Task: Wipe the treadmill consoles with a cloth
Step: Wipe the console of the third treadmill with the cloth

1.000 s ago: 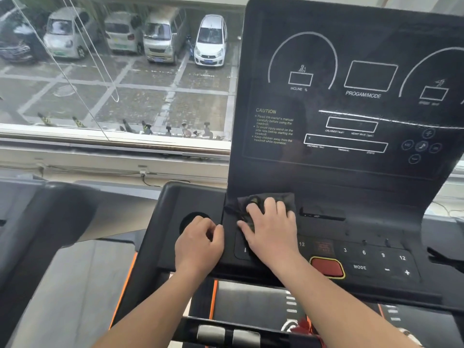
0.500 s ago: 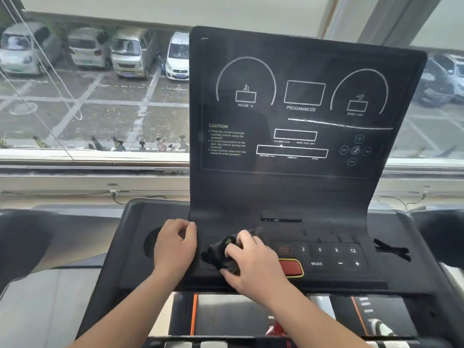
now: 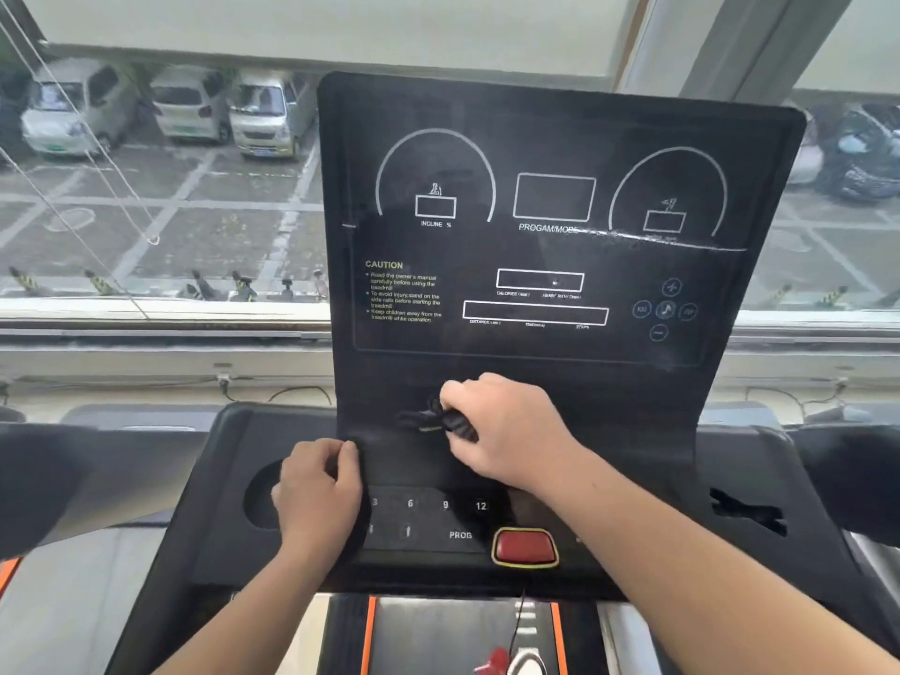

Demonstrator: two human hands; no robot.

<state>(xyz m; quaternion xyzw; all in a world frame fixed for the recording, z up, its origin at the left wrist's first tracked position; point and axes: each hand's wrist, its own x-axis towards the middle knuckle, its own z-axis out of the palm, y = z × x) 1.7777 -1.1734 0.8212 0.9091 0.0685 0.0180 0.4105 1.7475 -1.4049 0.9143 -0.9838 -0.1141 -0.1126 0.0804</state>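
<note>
A black treadmill console (image 3: 550,138) fills the middle of the view, with white dial outlines and a yellow CAUTION text on its upright panel. My right hand (image 3: 506,426) grips a bunched dark cloth (image 3: 445,421) against the lower part of that upright panel, above the number keys. My left hand (image 3: 319,494) rests with curled fingers on the console's left side, its thumb at the upright panel's lower left corner. A red stop button (image 3: 525,547) sits below the keys.
A round cup recess (image 3: 258,499) lies left of my left hand. A dark slot (image 3: 745,513) is on the console's right wing. The belt (image 3: 448,635) with orange edges runs below. A window (image 3: 160,187) behind shows parked cars. Neighbouring treadmill parts flank both sides.
My right hand has carried the cloth up from the key row to the base of the upright panel. My left hand stays at the console's left side. The view has shifted right.
</note>
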